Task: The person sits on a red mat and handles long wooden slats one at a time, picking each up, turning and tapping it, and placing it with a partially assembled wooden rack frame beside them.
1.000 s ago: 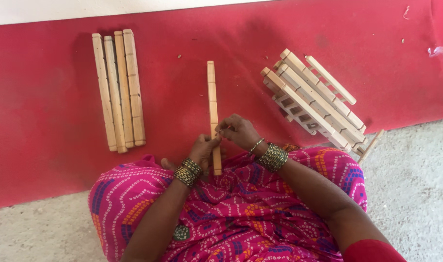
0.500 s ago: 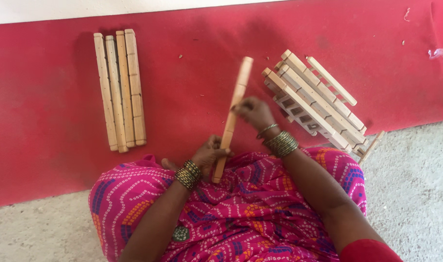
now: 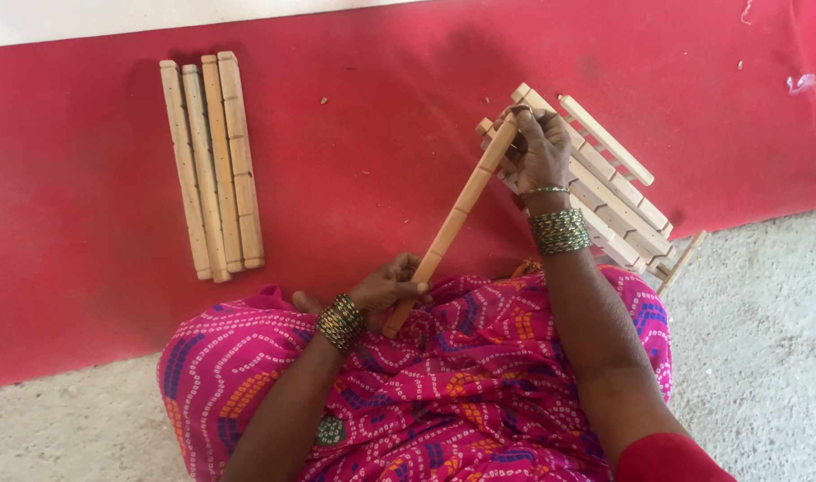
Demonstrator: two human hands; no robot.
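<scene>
Wooden stick (image 3: 454, 219) tilted further right, right hand (image 3: 540, 152) over stack (image 3: 618, 192)

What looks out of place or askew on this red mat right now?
Little. The wooden stick slants across the red mat, held by the left hand and right hand, unlike the four sticks lying parallel. A few small scraps litter the mat's far right.
</scene>
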